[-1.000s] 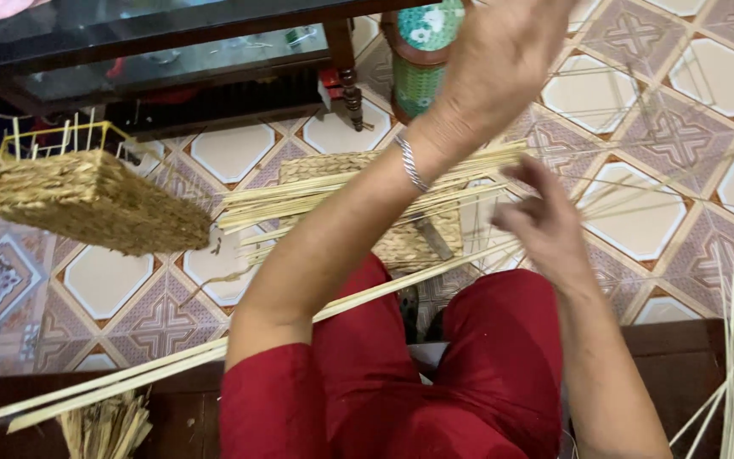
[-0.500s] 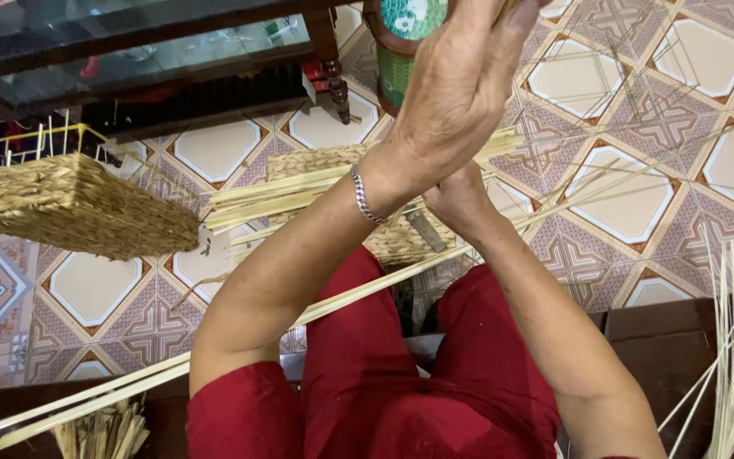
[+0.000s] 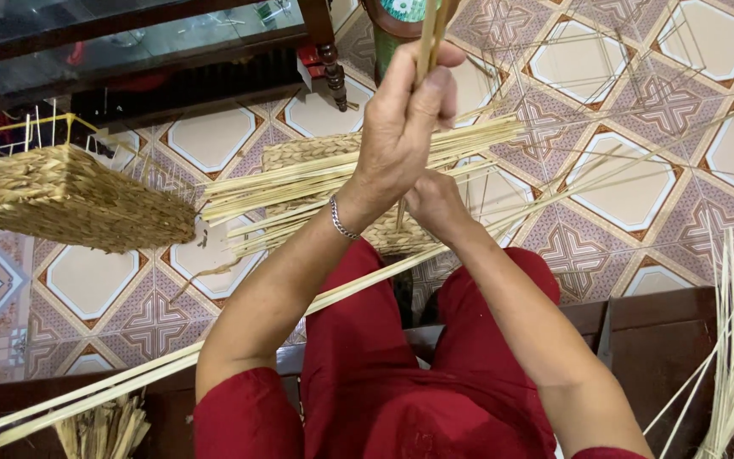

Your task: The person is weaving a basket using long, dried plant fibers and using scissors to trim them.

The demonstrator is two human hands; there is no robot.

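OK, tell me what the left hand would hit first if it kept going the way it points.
The left hand, gripping thin strips, points up the picture. First in that line looks to be the green container just beyond its fingers, though depth is unclear: the hand may be well above it.

i see a tiled floor (image 3: 214, 136), cream octagons set among patterned brown and pink squares. near its middle a flat woven mat (image 3: 316, 153) lies on the tiles, and i take it as my landmark. a bundle of pale reed sticks (image 3: 341, 170) lies across the mat. left of the mat sits a woven basket (image 3: 70, 200) with upright stakes. beyond the mat stand a dark cabinet (image 3: 129, 51) and a green vessel (image 3: 401, 21). thin loose reeds (image 3: 605, 161) lie scattered on the tiles right of the mat.
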